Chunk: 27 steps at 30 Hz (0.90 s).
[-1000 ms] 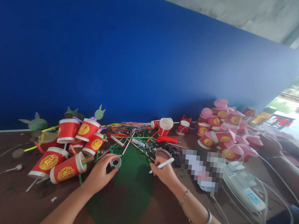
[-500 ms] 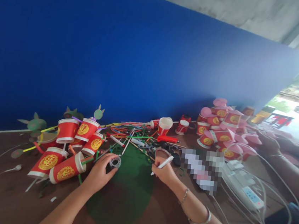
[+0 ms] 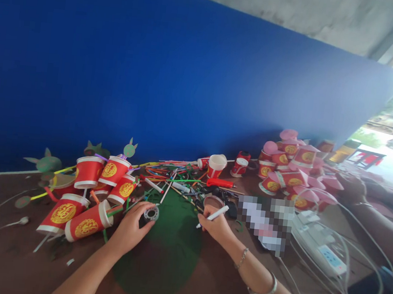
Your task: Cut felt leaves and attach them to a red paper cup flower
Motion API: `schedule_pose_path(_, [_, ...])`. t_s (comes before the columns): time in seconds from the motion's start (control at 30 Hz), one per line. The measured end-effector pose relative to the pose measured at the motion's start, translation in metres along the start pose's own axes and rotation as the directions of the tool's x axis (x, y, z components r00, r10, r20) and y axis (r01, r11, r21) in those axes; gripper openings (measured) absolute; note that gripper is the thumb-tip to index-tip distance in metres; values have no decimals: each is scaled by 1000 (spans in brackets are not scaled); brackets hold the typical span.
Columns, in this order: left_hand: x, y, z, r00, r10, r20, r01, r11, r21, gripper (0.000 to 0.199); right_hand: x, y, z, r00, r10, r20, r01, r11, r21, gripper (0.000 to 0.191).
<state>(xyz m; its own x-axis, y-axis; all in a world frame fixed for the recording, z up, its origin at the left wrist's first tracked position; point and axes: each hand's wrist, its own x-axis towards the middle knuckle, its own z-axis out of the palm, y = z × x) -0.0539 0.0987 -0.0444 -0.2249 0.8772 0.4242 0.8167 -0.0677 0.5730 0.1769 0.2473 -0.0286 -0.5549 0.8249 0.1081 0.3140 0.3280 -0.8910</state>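
My left hand (image 3: 132, 227) is closed around the side of a small dark roll (image 3: 151, 213) with a grey ring-shaped core facing up. Between finger and thumb, my right hand (image 3: 216, 226) grips a white marker pen (image 3: 216, 212), its tip pointing down and left. Under and between both hands lies a large dark green round sheet (image 3: 166, 256), flat on the brown table. Just beyond the right hand is a round brownish thing (image 3: 213, 200), partly hidden by the fingers.
Red paper cups (image 3: 64, 212) with straws and green rabbit heads lie piled at left. Coloured straws (image 3: 176, 173), a red-handled tool (image 3: 221, 183) and scissors lie behind. Pink-trimmed cups (image 3: 293, 178), a power strip (image 3: 332, 260) with cables, and another person's hand (image 3: 353, 189) are at right.
The marker pen's tip has shifted slightly left and up with small motion of my right hand. My left hand and the roll stay in place.
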Motion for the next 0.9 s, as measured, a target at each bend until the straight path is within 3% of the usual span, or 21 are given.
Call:
schedule_pose_path(0.43, [0, 0, 0, 1000, 8, -17, -8, 1000, -7, 32, 1, 3, 0, 998, 52, 31, -52, 999, -4, 21])
schedule_pose_path(0.63, [1, 3, -2, 999, 8, -34, -8, 1000, -11, 31, 0, 0, 0, 1000, 4, 9, -4, 1000, -24, 23])
schedule_pose_path(0.9, [0, 2, -2, 999, 12, -29, -13, 1000, -12, 32, 1, 4, 0, 997, 60, 52, -61, 998, 11, 22])
